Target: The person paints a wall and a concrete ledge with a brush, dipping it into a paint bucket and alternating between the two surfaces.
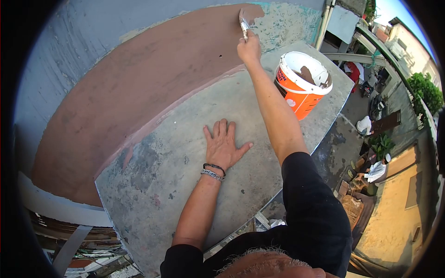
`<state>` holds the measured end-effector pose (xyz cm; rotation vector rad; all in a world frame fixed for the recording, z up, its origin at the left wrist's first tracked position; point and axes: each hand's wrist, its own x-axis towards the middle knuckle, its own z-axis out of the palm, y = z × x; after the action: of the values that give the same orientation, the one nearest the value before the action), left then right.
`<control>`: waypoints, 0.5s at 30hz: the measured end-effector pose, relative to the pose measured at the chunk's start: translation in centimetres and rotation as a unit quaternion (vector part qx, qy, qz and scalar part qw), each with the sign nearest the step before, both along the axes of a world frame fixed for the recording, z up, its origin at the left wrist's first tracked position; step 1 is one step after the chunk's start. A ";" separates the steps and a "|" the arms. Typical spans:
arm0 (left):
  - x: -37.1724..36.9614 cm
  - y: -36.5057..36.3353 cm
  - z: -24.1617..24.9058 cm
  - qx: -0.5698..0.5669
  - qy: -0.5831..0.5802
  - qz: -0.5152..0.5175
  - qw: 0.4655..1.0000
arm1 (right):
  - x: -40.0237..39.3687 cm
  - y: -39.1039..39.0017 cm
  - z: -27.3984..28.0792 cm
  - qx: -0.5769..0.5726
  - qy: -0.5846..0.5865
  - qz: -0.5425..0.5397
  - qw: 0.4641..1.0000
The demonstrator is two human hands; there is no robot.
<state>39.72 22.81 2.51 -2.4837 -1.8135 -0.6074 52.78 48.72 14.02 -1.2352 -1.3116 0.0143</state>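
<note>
My right hand (249, 47) is closed round the handle of a paint-smeared brush (244, 27), whose head touches the wall near the upper edge of the brown paint (153, 78). Spread flat on the grey concrete ledge (185, 153), my left hand (224, 147) has its fingers apart and holds nothing; a dark bracelet and a silver chain circle that wrist. To the right of my right forearm stands an orange and white bucket (303, 99) with brown paint smeared on its inner wall.
Pale, flaking wall (292, 23) lies right of the brown area. Beyond the ledge's right edge is a drop to a lane with people (376, 171), motorcycles (379, 103) and plants (382, 146). A yellow wall (394, 204) stands at lower right.
</note>
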 end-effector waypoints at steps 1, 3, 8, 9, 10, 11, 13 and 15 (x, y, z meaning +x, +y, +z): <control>0.1 0.1 0.1 0.002 -0.002 0.000 1.000 | -0.1 -0.5 -0.2 0.023 -0.005 0.015 1.000; 0.2 0.0 0.2 -0.006 -0.002 0.003 1.000 | 0.8 -0.3 -0.1 0.020 0.090 0.032 0.995; 0.0 0.1 0.2 -0.004 0.005 0.008 1.000 | 3.1 5.1 -0.4 -0.049 0.167 -0.003 0.985; -0.1 0.2 0.3 0.000 0.006 0.007 1.000 | 2.9 5.5 -0.6 -0.068 0.157 -0.001 0.985; 0.0 0.2 0.3 0.002 0.005 0.005 1.000 | 2.0 4.6 -0.8 -0.071 0.122 0.008 0.990; 0.0 0.3 0.3 0.002 0.003 0.006 1.000 | 0.7 3.4 -1.5 -0.074 0.087 0.015 0.993; 0.0 0.3 0.2 -0.001 0.002 0.005 1.000 | -2.3 -0.4 -2.8 -0.052 0.030 0.044 0.997; 0.0 0.2 0.3 -0.004 0.002 0.001 1.000 | -4.9 -5.7 -4.5 -0.042 -0.002 0.114 0.993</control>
<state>39.69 22.99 2.80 -2.4856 -1.8204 -0.5953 47.83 43.02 9.57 -1.1504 -1.4622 0.2336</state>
